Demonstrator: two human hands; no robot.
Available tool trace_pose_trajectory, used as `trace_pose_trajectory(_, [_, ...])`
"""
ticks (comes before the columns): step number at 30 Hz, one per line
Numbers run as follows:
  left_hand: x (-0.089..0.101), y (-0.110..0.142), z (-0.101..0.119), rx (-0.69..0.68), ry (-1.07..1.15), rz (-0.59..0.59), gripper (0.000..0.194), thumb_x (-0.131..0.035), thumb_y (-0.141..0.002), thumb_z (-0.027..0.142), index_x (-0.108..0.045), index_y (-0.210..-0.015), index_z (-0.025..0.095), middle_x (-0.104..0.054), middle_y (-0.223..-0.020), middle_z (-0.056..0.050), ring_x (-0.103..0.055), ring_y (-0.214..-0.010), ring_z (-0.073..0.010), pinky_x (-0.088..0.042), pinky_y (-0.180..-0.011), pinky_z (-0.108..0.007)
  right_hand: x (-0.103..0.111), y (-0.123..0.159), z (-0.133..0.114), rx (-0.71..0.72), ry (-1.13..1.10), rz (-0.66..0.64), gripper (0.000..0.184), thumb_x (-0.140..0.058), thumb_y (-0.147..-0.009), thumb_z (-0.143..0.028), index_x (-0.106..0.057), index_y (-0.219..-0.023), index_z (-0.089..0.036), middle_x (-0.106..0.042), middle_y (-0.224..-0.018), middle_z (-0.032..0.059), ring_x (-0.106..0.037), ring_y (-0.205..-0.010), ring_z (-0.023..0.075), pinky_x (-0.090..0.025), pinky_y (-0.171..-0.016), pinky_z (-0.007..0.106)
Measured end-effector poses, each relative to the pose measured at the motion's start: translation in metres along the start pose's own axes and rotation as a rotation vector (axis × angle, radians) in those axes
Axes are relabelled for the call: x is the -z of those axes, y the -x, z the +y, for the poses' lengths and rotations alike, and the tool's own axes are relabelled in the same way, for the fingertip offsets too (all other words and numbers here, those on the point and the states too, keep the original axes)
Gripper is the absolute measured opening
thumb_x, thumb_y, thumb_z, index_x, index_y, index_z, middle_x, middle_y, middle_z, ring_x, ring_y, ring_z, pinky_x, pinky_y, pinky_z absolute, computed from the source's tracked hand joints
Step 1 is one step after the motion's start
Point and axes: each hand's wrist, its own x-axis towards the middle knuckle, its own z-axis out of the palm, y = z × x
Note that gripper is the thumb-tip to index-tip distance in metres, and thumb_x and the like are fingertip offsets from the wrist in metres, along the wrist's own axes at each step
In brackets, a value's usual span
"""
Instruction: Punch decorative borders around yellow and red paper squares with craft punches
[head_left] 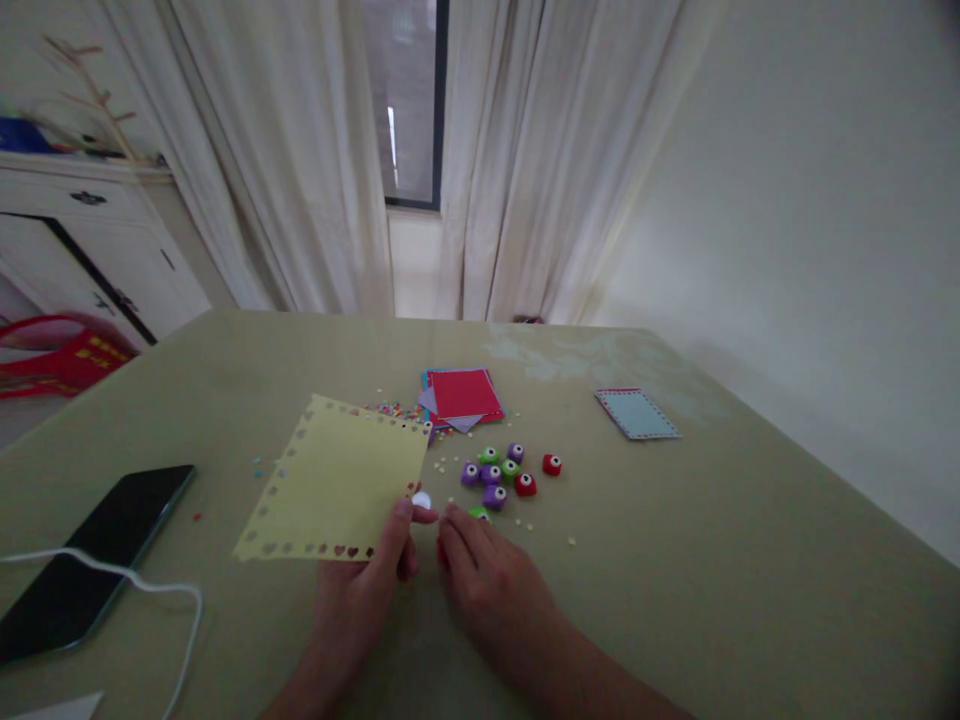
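Observation:
My left hand (379,560) grips a square of yellow paper (352,480) by its lower right edge, thumb on top. Small shapes such as hearts are punched along the paper's edges. Just to the right, my right hand (491,575) is closed, its fingertips nearly meeting my left fingers. A bit of red shows under those fingers, seemingly a small craft punch, mostly hidden. A small white disc (421,500) sits by my left fingertips. Beyond my right hand stand several small purple, green and red craft punches (491,475) with eye-like tops.
Coloured confetti (397,410) lies beside a stack of red, blue and lilac paper (469,395). A pale blue punched sheet (637,414) rests at the right. On the left are a black phone (112,550) and a white cable (135,577). A wall borders the table's right side.

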Motion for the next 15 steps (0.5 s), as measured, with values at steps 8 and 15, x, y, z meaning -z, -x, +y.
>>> trace_pose_trajectory(8, [0.006,0.007,-0.005,-0.037,-0.179,0.008,0.064,-0.056,-0.091,0.079,-0.062,-0.053,0.028,-0.064,-0.055,-0.001,-0.070,-0.064,-0.0230,-0.054,-0.064,-0.033,0.015,0.000,0.003,-0.069,-0.325,0.045,0.021,-0.058,-0.102,-0.008,-0.066,-0.118,-0.019,-0.077,-0.111,0.0123,-0.072,-0.100,0.0277,-0.059,-0.091,0.040])
trace_pose_trajectory(15, [0.007,0.009,-0.001,0.003,-0.180,-0.013,0.060,-0.058,-0.087,0.081,-0.073,-0.064,0.028,-0.059,-0.049,0.002,-0.064,-0.049,-0.0212,-0.054,-0.051,-0.031,0.029,-0.010,0.007,-0.581,-1.144,0.200,0.019,-0.075,-0.098,-0.032,-0.064,-0.111,-0.023,-0.072,-0.104,0.0049,-0.070,-0.091,0.0200,-0.058,-0.083,0.033])
